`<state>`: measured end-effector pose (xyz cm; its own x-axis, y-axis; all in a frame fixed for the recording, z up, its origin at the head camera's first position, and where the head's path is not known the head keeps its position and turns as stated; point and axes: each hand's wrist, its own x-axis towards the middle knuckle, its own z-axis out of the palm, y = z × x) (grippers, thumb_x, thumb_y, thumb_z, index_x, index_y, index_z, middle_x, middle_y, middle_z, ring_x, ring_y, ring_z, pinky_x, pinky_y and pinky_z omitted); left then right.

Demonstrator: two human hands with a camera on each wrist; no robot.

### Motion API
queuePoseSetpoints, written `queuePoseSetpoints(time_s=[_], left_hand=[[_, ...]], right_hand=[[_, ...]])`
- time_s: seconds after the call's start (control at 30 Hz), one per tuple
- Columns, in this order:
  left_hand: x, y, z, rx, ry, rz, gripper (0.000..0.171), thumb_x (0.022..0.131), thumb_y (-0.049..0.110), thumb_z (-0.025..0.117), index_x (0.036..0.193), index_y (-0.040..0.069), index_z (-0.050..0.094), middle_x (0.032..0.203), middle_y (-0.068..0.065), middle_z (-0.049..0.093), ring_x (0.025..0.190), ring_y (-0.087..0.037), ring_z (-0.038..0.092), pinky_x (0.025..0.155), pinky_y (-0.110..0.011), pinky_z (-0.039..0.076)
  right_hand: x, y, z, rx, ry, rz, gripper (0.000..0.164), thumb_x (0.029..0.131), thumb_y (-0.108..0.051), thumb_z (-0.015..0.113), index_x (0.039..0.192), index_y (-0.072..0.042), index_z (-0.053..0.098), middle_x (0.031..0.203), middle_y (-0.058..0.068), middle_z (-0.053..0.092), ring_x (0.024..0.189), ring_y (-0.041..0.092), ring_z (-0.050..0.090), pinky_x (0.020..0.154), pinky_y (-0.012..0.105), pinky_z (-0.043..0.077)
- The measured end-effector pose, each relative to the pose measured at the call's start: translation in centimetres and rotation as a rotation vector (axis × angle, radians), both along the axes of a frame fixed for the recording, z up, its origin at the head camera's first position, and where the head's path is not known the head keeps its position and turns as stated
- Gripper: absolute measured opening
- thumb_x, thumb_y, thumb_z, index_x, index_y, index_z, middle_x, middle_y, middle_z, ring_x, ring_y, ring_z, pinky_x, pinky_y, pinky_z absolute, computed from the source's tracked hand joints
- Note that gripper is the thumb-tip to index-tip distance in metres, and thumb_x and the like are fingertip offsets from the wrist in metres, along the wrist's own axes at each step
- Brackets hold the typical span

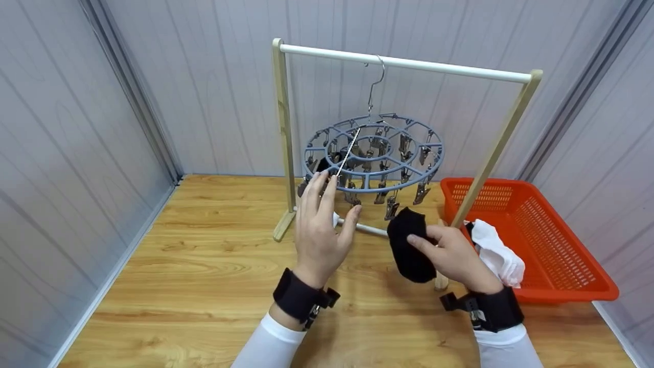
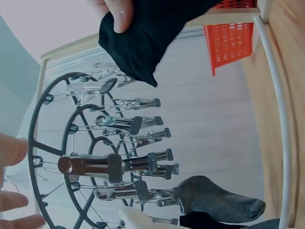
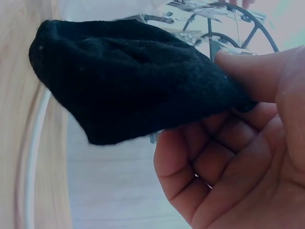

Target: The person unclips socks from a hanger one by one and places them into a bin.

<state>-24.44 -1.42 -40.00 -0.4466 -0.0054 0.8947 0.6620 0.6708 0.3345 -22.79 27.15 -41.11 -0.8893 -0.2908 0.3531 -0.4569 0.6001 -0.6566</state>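
Note:
My right hand (image 1: 454, 254) pinches a black sock (image 1: 409, 250) between thumb and fingers, just below the round clip hanger (image 1: 367, 189). In the right wrist view the sock (image 3: 114, 81) sticks out flat past the thumb. My left hand (image 1: 319, 232) is raised at the hanger's near left side with its fingers extended and nothing held. Metal clips (image 1: 392, 208) dangle all round the hanger. A grey sock (image 2: 219, 200) hangs from clips in the left wrist view, with a black sock (image 2: 202, 220) and something white (image 2: 136, 217) beside it.
The hanger's hook (image 1: 379, 79) sits over the white bar (image 1: 449, 68) of a stand with wooden posts (image 1: 282, 117). A white lower rail (image 1: 370, 229) runs behind my hands. Right of the stand, a red basket (image 1: 577, 294) holds white socks (image 1: 498, 255). Panel walls (image 1: 230, 92) enclose the wooden table (image 1: 204, 286).

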Motion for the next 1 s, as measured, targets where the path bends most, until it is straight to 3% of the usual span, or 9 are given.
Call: queuePoseSetpoints(time_s=[0.1, 0.17, 0.27, 0.33, 0.43, 0.77, 1.0], left_hand=[[0.0, 0.0, -0.1, -0.016, -0.015, 0.001, 0.064, 0.103, 0.029, 0.082, 0.152, -0.007, 0.061, 0.159, -0.029, 0.056, 0.155, -0.045, 0.048, 0.129, -0.056, 0.038], [-0.1, 0.0, -0.1, -0.019, -0.019, -0.001, 0.063, 0.104, 0.029, 0.082, 0.151, -0.008, 0.062, 0.157, -0.029, 0.058, 0.154, -0.045, 0.049, 0.13, -0.057, 0.038], [-0.1, 0.0, -0.1, -0.021, -0.022, -0.005, 0.061, 0.103, 0.028, 0.082, 0.149, -0.008, 0.063, 0.155, -0.028, 0.06, 0.154, -0.045, 0.049, 0.13, -0.058, 0.037], [-0.1, 0.1, -0.1, -0.023, -0.024, -0.008, 0.06, 0.103, 0.028, 0.082, 0.148, -0.008, 0.064, 0.154, -0.027, 0.061, 0.153, -0.045, 0.05, 0.131, -0.058, 0.036], [-0.2, 0.2, -0.1, -0.029, -0.026, -0.011, 0.059, 0.103, 0.028, 0.082, 0.147, -0.007, 0.065, 0.152, -0.026, 0.063, 0.152, -0.046, 0.051, 0.13, -0.059, 0.036], [0.0, 0.3, -0.2, -0.038, -0.037, -0.017, 0.054, 0.102, 0.025, 0.081, 0.144, -0.006, 0.067, 0.149, -0.024, 0.065, 0.151, -0.043, 0.052, 0.129, -0.059, 0.038], [0.0, 0.2, -0.2, -0.045, -0.017, -0.024, 0.052, 0.103, 0.025, 0.08, 0.143, -0.006, 0.068, 0.147, -0.025, 0.066, 0.149, -0.044, 0.054, 0.128, -0.06, 0.039]], right_hand=[[0.1, 0.4, 0.3, -0.01, -0.007, -0.015, 0.042, 0.108, -0.021, 0.075, 0.071, -0.017, 0.056, 0.069, -0.01, 0.041, 0.062, 0.011, 0.047, 0.06, 0.026, 0.039], [0.1, 0.7, 0.5, -0.024, -0.026, -0.021, 0.034, 0.109, -0.021, 0.075, 0.077, -0.014, 0.066, 0.072, -0.008, 0.054, 0.066, 0.011, 0.054, 0.062, 0.025, 0.045], [0.3, 1.3, 1.0, -0.046, -0.075, -0.035, 0.021, 0.11, -0.024, 0.073, 0.095, -0.011, 0.079, 0.089, -0.001, 0.075, 0.078, 0.012, 0.068, 0.07, 0.024, 0.056], [0.5, 1.8, 1.4, -0.052, -0.103, -0.054, 0.02, 0.111, -0.026, 0.072, 0.106, -0.009, 0.082, 0.1, 0.004, 0.081, 0.085, 0.013, 0.074, 0.076, 0.024, 0.059], [0.8, 2.8, 2.0, -0.039, -0.12, -0.095, 0.022, 0.111, -0.028, 0.072, 0.112, -0.009, 0.083, 0.104, 0.006, 0.082, 0.087, 0.014, 0.076, 0.076, 0.023, 0.06], [1.1, 6.0, 2.6, 0.019, -0.063, -0.196, 0.026, 0.111, -0.031, 0.072, 0.105, -0.008, 0.083, 0.092, 0.004, 0.08, 0.077, 0.012, 0.069, 0.07, 0.02, 0.054], [1.1, 8.4, 2.8, 0.067, -0.042, -0.317, 0.029, 0.111, -0.031, 0.071, 0.112, -0.004, 0.082, 0.1, 0.011, 0.081, 0.081, 0.007, 0.066, 0.074, 0.017, 0.05]])
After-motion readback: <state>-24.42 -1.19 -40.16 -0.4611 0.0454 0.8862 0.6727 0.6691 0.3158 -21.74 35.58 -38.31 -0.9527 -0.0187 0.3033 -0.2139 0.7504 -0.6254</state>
